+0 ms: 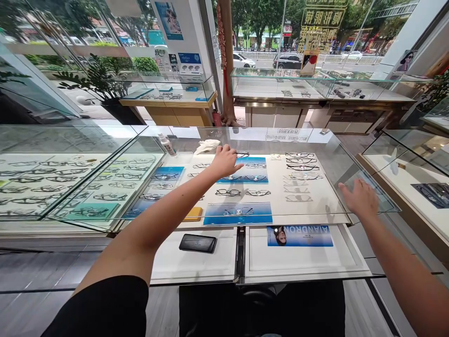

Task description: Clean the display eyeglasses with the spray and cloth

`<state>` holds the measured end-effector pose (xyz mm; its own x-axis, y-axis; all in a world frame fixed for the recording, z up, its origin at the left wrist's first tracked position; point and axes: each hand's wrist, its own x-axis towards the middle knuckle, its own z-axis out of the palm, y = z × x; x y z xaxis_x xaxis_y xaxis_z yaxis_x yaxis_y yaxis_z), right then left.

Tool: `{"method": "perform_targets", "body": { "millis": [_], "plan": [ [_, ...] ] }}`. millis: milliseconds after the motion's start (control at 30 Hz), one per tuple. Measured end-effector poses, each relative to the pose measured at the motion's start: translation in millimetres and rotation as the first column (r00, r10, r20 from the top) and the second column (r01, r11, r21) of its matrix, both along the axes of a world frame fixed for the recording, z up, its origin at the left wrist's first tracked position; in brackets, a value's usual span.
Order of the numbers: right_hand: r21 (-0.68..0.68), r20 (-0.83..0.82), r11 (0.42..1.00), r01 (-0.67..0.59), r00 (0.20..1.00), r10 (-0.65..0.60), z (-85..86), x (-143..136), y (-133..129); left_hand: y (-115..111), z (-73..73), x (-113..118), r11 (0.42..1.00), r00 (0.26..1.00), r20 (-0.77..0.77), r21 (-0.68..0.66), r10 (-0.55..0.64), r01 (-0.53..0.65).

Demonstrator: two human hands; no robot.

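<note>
My left hand (225,163) is stretched out over the glass display counter (252,140), thumb apart from the fingers, with nothing visible in it. Just left of its fingertips lies a crumpled white cloth (206,146). A pair of dark eyeglasses (242,154) shows just right of the fingers; whether they touch cannot be made out. Over the counter's right edge, my right hand (362,197) is open, thumb spread. Under the glass are several eyeglasses, including a dark pair (228,192) and a stack of frames (300,161) at right.
A small white bottle (167,144) stands left of the cloth. Pulled-out white drawers hold a black phone (198,243) and a blue leaflet (300,236). A yellow case (193,214) lies near the front. More glass showcases (101,187) adjoin at left; others stand behind and right.
</note>
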<state>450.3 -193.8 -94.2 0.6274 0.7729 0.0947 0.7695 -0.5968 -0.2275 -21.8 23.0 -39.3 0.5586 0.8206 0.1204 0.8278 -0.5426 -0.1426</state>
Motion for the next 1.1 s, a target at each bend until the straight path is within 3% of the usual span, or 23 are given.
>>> {"method": "perform_targets", "body": {
  "millis": [167, 367, 500, 600, 733, 900, 1000, 1100],
  "plan": [
    [-0.002, -0.015, 1.0, 0.007, 1.0, -0.008, 0.3, -1.0, -0.2, -29.5, 19.4, -8.7, 0.999, 0.998, 0.036, -0.014, -0.052, 0.053],
    [0.025, -0.006, 1.0, -0.002, 1.0, 0.002, -2.9, 0.0, -0.7, -123.9, 74.7, -16.5, 0.968, 0.972, 0.098, -0.114, -0.212, 0.223],
    [0.019, 0.008, 1.0, 0.007, 1.0, -0.007, -1.6, 0.2, -0.9, -190.5, 108.6, -22.3, 0.889, 0.93, 0.145, -0.275, -0.338, 0.366],
    [0.012, 0.018, 1.0, -0.006, 1.0, 0.006, -0.9, 0.8, -1.0, -226.4, 116.8, -26.6, 0.798, 0.898, 0.194, -0.412, -0.395, 0.44],
    [0.017, 0.017, 1.0, -0.006, 1.0, 0.006, 0.0, 1.2, -1.8, -251.4, 99.5, -31.0, 0.679, 0.877, 0.253, -0.557, -0.41, 0.478],
    [0.009, 0.012, 1.0, -0.004, 1.0, 0.004, 2.8, 0.3, -3.1, -259.3, 44.7, -32.7, 0.593, 0.884, 0.214, -0.673, -0.415, 0.441],
    [-0.001, 0.0, 1.0, -0.004, 1.0, 0.004, 4.9, 0.0, -3.8, -256.3, 5.0, -31.9, 0.62, 0.902, 0.152, -0.68, -0.404, 0.392],
    [-0.01, -0.008, 1.0, 0.003, 1.0, -0.003, 6.8, -0.1, -4.1, -240.8, -33.6, -29.8, 0.741, 0.942, 0.057, -0.602, -0.33, 0.297]
  ]
}}
